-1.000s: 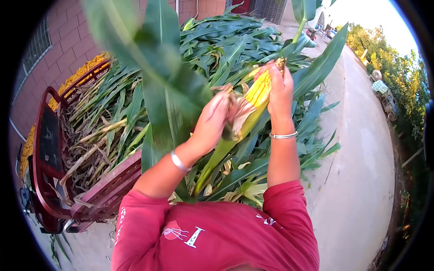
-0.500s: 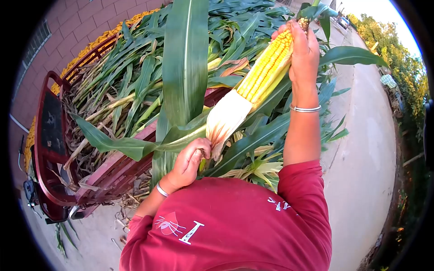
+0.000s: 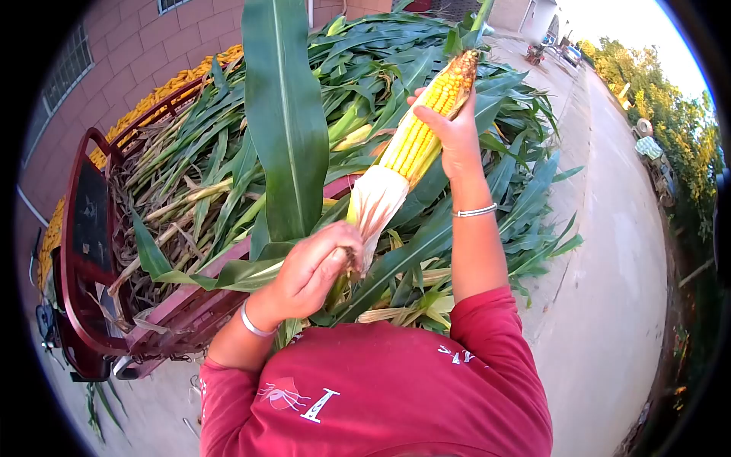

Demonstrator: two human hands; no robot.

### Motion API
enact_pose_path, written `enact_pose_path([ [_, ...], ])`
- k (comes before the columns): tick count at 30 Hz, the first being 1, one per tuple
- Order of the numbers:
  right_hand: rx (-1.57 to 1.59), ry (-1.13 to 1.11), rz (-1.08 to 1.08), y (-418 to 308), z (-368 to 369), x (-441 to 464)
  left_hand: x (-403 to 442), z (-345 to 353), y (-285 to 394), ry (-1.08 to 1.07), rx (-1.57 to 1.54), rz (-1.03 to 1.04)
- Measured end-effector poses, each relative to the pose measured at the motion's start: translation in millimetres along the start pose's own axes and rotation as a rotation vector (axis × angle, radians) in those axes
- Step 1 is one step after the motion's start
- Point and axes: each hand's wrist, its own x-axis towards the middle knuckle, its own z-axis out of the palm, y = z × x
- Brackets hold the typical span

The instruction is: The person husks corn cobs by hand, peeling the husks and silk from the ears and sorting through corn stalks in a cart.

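Note:
A partly husked corn ear [image 3: 415, 152] slants across the middle, its yellow kernels bare along the upper part. Pale husk [image 3: 378, 196] with brownish streaks still wraps its lower part. My right hand [image 3: 455, 137] grips the upper half of the ear, thumb over the kernels and fingers mostly behind it. Closed around the gathered lower end by the husk is my left hand [image 3: 314, 266]; what exactly lies between its fingers is partly hidden. A broad green leaf [image 3: 280, 114] stands up left of the ear, and green stalk [image 3: 481, 17] shows above the ear's dark-tipped top.
A red metal cart [image 3: 95, 251] at left carries a heap of cut corn stalks [image 3: 209, 171]. Behind it, yellow corn cobs [image 3: 164, 95] are piled along a brick wall [image 3: 126, 53]. A concrete road [image 3: 601, 251] runs along the right, bordered by bushes [image 3: 670, 107].
The ear and my right hand have moved left and slightly down in view. My right hand's grip has shifted along the ear, exposing its top. My left hand appears larger and still closed.

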Motion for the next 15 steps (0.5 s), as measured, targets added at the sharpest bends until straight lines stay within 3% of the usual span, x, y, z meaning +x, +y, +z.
enact_pose_path([
  [5, -0.065, 0.163, -0.095, 5, 6, -9, 18, -7, -14, 0.013, -0.196, 0.015],
  [7, -0.043, 0.157, -0.081, 2, 0, -8, 17, -7, -9, -0.031, -0.023, 0.013],
  [9, -0.032, 0.179, -0.088, -1, 1, -10, 13, -9, -12, -0.043, 0.408, 0.009],
  [12, -0.034, 0.133, -0.072, -6, 10, -11, 28, -2, -48, 0.021, 0.484, 0.148],
  [13, -0.033, 0.132, -0.075, -6, 12, -10, 41, 0, -46, 0.022, 0.487, 0.151],
  [15, -0.049, 0.135, -0.105, -6, 16, -10, 68, 8, -39, -0.124, 0.133, 0.24],
])
